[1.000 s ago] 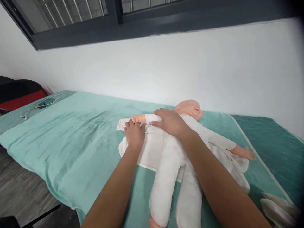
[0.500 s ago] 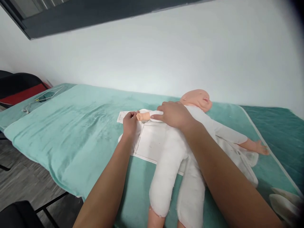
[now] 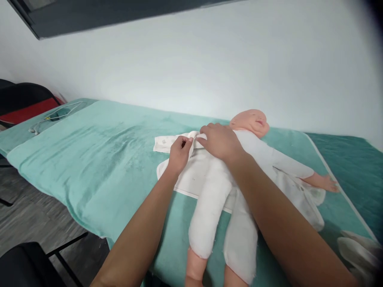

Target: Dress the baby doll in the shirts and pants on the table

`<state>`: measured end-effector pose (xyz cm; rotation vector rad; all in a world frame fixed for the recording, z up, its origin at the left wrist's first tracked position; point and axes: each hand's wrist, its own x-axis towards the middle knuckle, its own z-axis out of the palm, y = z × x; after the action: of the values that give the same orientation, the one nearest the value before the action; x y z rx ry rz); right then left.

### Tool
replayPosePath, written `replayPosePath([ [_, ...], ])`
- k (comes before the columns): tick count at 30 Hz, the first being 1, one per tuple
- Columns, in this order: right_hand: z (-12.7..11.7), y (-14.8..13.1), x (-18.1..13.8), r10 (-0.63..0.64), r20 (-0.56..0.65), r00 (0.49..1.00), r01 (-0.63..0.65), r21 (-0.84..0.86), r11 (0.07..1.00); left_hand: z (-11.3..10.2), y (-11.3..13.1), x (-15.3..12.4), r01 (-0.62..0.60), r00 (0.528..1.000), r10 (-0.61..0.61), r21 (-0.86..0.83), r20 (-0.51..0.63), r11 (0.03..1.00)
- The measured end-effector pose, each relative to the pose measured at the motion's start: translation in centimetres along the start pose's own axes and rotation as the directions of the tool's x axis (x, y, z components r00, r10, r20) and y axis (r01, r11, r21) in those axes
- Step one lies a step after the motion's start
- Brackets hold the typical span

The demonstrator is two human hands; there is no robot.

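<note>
doll: on its back on the green mat, head toward the wall, white cloth body, legs toward camera
garment: white, spread open under the doll, one sleeve lying flat out to the side
left hand: fingers curled, pinching sleeve fabric at the armhole next to the doll's shoulder
right hand: palm down on the doll's chest and shoulder, fingers pressed together, tips meeting the left hand's pinch
doll arm, this side: hidden under the hands, cannot tell if it is inside the sleeve
risk 1: fabric may slip from the small pinch, sleeve bunches at the shoulder
risk 2: doll's fingers may snag inside the sleeve if tugged hard
risk 3: if the right hand lifts, doll may slide on the mat with the pull
other: cable at far mat end, well apart
</note>
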<state>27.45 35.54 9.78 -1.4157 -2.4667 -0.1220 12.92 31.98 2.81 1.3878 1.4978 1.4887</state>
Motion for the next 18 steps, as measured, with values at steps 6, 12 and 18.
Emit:
replayPosePath([
  [6,-1.5,3.5,-7.1,0.239,-0.491,0.838,-0.146,0.220,0.964,-0.4,-0.6,-0.2,0.083,0.979,-0.060,0.108,-0.195,0.991],
  [12,-1.2,7.7,-13.1,0.676,-0.301,0.673,-0.574,0.364,0.733,-0.5,-0.2,-0.2,0.157,0.975,-0.145,0.060,-0.169,0.986],
  [18,-1.5,6.9,-13.4,0.711,-0.139,0.690,-0.644,0.332,0.689,-1.7,0.9,0.4,0.263,0.964,-0.260,-0.060,0.057,0.963],
])
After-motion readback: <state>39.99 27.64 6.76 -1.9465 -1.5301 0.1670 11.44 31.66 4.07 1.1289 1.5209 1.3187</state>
